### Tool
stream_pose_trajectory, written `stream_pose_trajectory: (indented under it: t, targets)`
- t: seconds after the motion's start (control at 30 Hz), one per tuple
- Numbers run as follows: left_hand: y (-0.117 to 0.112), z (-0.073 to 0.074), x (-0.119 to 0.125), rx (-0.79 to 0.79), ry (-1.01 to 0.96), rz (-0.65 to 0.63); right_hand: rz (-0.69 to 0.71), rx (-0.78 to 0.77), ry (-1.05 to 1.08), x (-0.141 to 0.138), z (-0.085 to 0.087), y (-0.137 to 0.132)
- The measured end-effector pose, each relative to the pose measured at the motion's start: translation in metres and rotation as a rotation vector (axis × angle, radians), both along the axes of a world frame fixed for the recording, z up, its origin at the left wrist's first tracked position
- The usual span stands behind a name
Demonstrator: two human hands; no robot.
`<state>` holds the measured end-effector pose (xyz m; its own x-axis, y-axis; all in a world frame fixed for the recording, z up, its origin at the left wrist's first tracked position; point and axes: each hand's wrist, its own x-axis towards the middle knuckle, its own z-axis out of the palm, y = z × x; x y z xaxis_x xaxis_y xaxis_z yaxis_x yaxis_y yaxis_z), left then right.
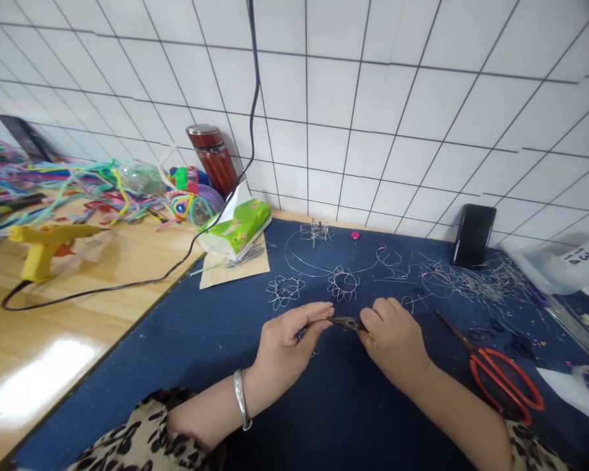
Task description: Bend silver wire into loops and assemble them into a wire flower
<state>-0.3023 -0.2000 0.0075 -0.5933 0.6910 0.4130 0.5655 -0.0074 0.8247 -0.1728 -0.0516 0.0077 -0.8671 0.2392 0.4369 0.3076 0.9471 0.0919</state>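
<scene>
My right hand (397,337) is closed around a pair of dark needle-nose pliers (346,322), whose tips point left. They meet the fingertips of my left hand (287,340), which are pinched together. A bit of thin wire (315,351) shows below the left fingers; most of the piece is hidden by the hand. Just beyond the hands, two flower-shaped wire rings with looped petals, a left ring (285,291) and a right ring (344,284), lie on the dark blue mat (226,333).
Orange-handled scissors (505,383) lie to the right. Behind them spreads a tangle of wire (491,281) beside a leaning black phone (474,235). At left are a tissue pack (238,229), a red flask (213,157), a yellow glue gun (44,248) and colourful pipe cleaners (78,180).
</scene>
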Motion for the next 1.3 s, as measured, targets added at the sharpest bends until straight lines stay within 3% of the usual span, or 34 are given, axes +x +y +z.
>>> stream_pose_trajectory:
  t: [0.3, 0.7, 0.8, 0.97, 1.07, 1.2, 1.3]
  targets:
    - [-0.001, 0.001, -0.002, 0.029, 0.253, 0.001, -0.014, -0.061, -0.017, 0.000, -0.003, -0.001]
    - [-0.002, 0.005, -0.005, 0.057, 0.356, -0.123, 0.031, -0.295, -0.106, 0.003, -0.004, -0.001]
    - [-0.002, 0.004, -0.006, 0.019, 0.241, -0.142, 0.022, -0.292, -0.118, 0.002, -0.004, 0.000]
    - [0.002, 0.007, -0.010, -0.118, -0.279, -0.237, -0.005, -0.121, -0.063, 0.000, -0.002, 0.006]
    - [0.004, 0.008, -0.012, -0.168, -0.490, -0.264, 0.014, -0.048, -0.046, 0.000, -0.002, 0.007]
    - [0.006, 0.007, -0.014, -0.202, -0.556, -0.288, 0.040, -0.014, -0.029, 0.000, -0.002, 0.006]
    - [0.007, 0.006, -0.014, -0.255, -0.483, -0.296, 0.056, 0.007, -0.031, 0.001, -0.002, 0.005]
